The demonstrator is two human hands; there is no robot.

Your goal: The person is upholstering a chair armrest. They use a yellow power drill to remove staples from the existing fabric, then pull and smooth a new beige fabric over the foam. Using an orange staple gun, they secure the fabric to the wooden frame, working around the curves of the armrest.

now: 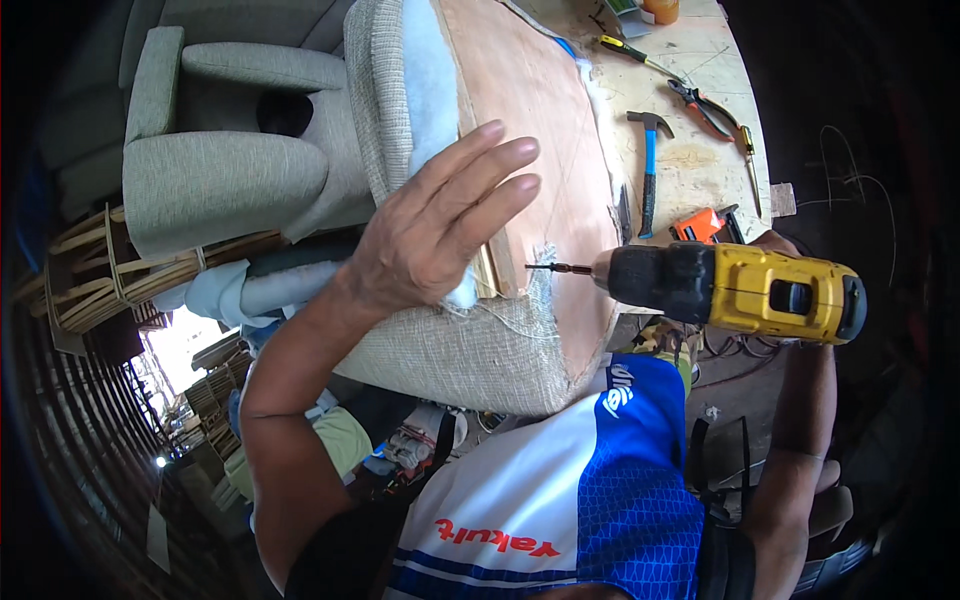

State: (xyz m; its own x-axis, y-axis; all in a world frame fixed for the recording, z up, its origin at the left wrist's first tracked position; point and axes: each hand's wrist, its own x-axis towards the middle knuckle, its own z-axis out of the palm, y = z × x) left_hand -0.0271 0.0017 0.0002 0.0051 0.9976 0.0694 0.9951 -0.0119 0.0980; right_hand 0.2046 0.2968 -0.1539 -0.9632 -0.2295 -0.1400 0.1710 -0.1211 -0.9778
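Note:
My right hand (776, 243), mostly hidden beneath the tool, grips a yellow and black cordless drill (775, 292). Its long dark bit (560, 268) points left, with the tip at or close to the end of a wooden strip (507, 268); I cannot tell if they touch. The strip belongs to an upholstered seat piece (470, 350) in grey-beige woven fabric, with a bare plywood face (580, 330) and white padding (428, 85) along one edge. My left hand (425, 225) is open over that padded edge, fingers stretched out toward the plywood, holding nothing.
A wooden worktable (690, 165) carries a blue-handled hammer (650, 165), pliers (700, 108), a yellow-handled screwdriver (625, 47), another screwdriver (750, 165) and an orange tool (702, 226). Grey armchair parts (225, 180) stand at the left, near a wooden slat frame (100, 270).

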